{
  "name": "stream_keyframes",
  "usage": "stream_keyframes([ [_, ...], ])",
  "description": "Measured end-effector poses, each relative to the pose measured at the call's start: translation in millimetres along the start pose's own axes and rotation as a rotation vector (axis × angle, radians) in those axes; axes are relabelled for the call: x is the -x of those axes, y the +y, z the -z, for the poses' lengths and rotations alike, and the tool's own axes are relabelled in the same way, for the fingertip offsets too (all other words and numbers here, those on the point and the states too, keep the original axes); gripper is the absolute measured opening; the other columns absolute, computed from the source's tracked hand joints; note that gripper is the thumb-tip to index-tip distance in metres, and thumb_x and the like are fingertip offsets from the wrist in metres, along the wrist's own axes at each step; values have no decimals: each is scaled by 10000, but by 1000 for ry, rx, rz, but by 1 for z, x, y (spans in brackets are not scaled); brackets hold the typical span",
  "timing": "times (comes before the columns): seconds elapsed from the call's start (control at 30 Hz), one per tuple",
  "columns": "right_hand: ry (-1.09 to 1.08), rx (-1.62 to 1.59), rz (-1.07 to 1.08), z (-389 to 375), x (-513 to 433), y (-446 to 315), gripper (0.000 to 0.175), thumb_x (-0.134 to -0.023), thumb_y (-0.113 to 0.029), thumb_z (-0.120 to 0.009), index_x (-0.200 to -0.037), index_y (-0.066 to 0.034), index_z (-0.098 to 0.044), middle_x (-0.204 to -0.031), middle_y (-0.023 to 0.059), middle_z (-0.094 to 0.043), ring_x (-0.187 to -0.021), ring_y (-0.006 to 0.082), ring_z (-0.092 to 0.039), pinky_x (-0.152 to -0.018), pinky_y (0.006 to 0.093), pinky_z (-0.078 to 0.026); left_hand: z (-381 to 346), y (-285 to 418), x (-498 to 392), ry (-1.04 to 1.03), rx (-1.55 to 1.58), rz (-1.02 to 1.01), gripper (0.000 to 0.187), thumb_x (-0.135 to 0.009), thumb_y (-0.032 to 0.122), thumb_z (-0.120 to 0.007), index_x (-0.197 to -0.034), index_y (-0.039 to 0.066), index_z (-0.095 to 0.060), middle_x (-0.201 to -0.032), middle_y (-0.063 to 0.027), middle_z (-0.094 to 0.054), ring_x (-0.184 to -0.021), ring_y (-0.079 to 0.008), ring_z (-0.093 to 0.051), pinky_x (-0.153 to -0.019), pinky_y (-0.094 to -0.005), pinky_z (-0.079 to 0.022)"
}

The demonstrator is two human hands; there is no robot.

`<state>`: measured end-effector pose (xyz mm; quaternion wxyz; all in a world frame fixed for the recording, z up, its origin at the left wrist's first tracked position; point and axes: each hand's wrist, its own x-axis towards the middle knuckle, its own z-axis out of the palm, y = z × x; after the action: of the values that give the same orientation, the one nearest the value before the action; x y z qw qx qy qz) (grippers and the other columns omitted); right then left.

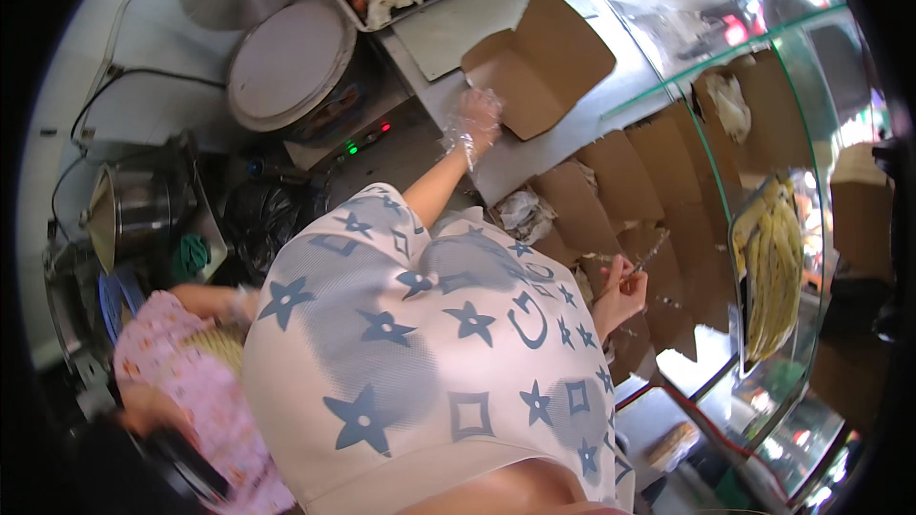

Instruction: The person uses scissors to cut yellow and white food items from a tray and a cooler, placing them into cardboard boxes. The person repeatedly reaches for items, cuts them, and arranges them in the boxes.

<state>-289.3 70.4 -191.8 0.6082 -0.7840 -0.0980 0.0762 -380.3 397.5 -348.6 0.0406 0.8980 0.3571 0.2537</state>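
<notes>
My left hand [478, 118], in a clear plastic glove, reaches over the metal counter [458, 96]. Its curled fingers meet the near left edge of an open brown paperboard food box [547, 71]; whether they grip that edge is hidden. My right hand [621, 295] looks bare and pinches a thin, speckled strip [651, 252] between thumb and fingers; its material is unclear. Just beyond and beneath that hand stand several more open brown paperboard boxes [630, 175]. Crumpled whitish plastic or paper [526, 214] lies in the nearest ones.
Left of the counter stands a round lidded cooker [293, 61]. A metal tray [379, 18] of shredded white food sits at the back. Glass panels [723, 61] and a tray of yellow strips [773, 272] border the right. A co-worker in pink [189, 379] is close at left.
</notes>
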Motion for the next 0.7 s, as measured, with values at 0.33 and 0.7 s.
stream_keyframes([
  [0.33, 47, -74, -66, -1, 4, -3, 235, -895, -76, -686, -769, -12, -499, -832, 76, -647, -652, 81, -586, -598, 210, -489, -3, -3, 1, -3, 65, -25, 250, -619, 87, -660, -861, 97, -600, -937, -108, -555, -950, -326, -507, -811, -458, -391],
  [0.7, 81, -28, -78, 2, 1, 0, 268, -890, -78, -695, -754, -20, -472, -816, 69, -657, -627, 72, -585, -582, 194, -454, 30, -23, 58, -110, 15, 76, 325, -625, 91, -684, -947, 100, -640, -1059, -100, -586, -1083, -323, -503, -949, -475, -376],
])
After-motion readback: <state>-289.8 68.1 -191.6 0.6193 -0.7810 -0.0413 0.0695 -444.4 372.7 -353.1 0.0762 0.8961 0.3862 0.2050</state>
